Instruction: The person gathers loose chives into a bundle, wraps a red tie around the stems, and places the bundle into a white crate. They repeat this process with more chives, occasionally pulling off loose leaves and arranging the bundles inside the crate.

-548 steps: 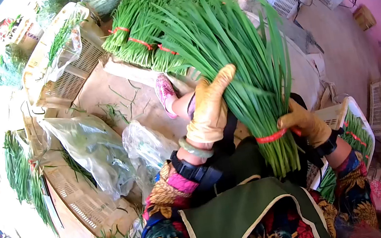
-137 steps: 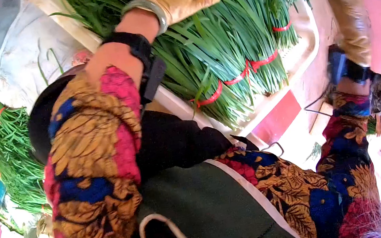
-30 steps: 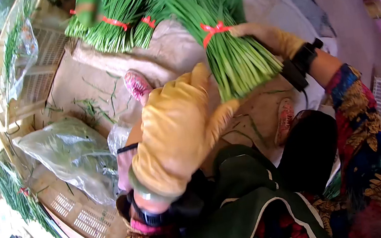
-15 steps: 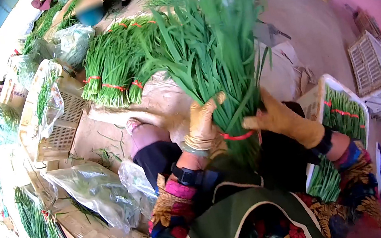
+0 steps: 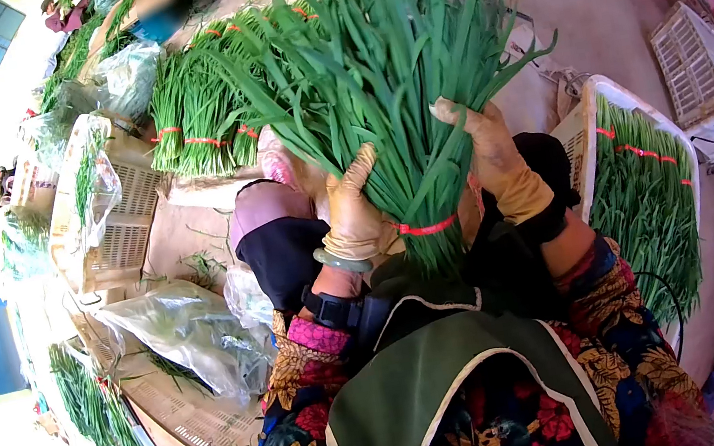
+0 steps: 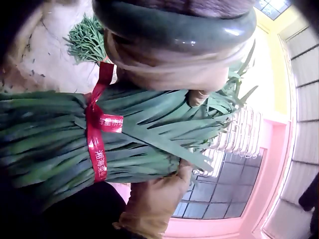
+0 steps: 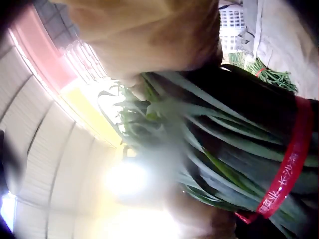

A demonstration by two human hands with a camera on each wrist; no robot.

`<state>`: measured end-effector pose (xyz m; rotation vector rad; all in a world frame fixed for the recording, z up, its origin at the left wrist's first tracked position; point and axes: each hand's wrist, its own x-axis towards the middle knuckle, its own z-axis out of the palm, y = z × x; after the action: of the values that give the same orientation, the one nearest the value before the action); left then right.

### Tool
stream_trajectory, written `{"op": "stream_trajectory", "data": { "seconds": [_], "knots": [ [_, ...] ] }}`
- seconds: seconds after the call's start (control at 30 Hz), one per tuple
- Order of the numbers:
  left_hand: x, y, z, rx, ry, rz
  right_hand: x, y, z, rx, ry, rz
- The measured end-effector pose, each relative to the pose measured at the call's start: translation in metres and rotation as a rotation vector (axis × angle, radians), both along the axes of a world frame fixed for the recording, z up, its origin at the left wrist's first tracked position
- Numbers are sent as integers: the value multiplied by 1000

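Observation:
A tied bunch of garlic chives [image 5: 400, 112] stands over the lap in the head view, leaf tips fanned upward and cut ends down. A red printed tape [image 5: 427, 227] binds it near the base; its lettering shows in the left wrist view on the tape [image 6: 94, 134]. My gloved left hand [image 5: 353, 209] grips the bunch from the left, just above the tape, thumb across the leaves. From the other side my gloved right hand [image 5: 498, 161] holds the leaves slightly higher, thumb up. In the right wrist view the right glove [image 7: 149, 40] hides part of the leaves.
At right stands a white crate [image 5: 688, 139] packed with tied bunches. More bunches [image 5: 201, 107] lie on a ground sheet ahead. Plastic bags [image 5: 191, 331] and beige crates [image 5: 126, 224] line the left. Stacked white crates [image 5: 702, 85] stand by the pink wall.
The hands were at the filled crate 4.6 s ago. Then the right hand took a bunch from the ground pile and brought it to the lap. Its grip has since shifted up to the leaves.

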<state>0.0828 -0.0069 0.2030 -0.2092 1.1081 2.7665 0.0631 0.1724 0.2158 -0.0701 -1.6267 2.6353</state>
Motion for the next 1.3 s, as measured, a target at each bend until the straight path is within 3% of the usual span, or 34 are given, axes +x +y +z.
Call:
{"op": "stream_trajectory", "data": {
  "seconds": [0.3, 0.4, 0.5, 0.57, 0.63, 0.77, 0.87, 0.97, 1.0, 1.03, 1.07, 1.1, 1.13, 1.2, 1.27, 1.3],
  "knots": [
    [-14, -12, -40, 65, -29, -10, -7, -5, -4, 169, -68, 111],
    [-20, -13, -47, 147, -74, 19, -12, -7, -11, 335, 82, 161],
    [-30, -19, -80, 146, -114, 131, -4, -7, -13, 275, -67, 145],
    [-36, -25, -84, 230, -139, 129, -5, 6, -33, 387, -93, 192],
    [-35, -28, -58, 317, -195, 14, -7, 5, -40, 462, -123, 274],
    [-44, -29, -75, 480, -255, -54, -4, -14, -5, 428, -328, 511],
    [-47, -27, -85, 394, -222, -23, -9, -21, -33, 241, -434, 646],
    [-49, -36, -81, 276, -95, 115, -7, -33, -28, 252, -425, 552],
    [-47, -39, -56, 291, -100, 97, -7, -36, -33, 260, -377, 516],
    [-45, -44, -53, 368, -70, 36, -8, -40, -34, 264, -342, 508],
    [-37, -50, -49, 275, -184, 4, -9, -41, -35, 271, -313, 497],
    [-33, -48, -58, 240, -129, -40, -9, -43, -35, 281, -287, 484],
    [-30, -46, -66, 205, -72, -82, -7, -45, -30, 508, -262, 446],
    [-26, -34, -72, 49, -32, -2, -2, -53, -32, 494, -166, 476],
    [-27, -32, -67, -42, -17, 30, -5, -50, -57, 690, -86, 462],
    [-28, -32, -70, -63, -6, 85, -11, -51, -57, 589, -97, 449]
  ]
}}
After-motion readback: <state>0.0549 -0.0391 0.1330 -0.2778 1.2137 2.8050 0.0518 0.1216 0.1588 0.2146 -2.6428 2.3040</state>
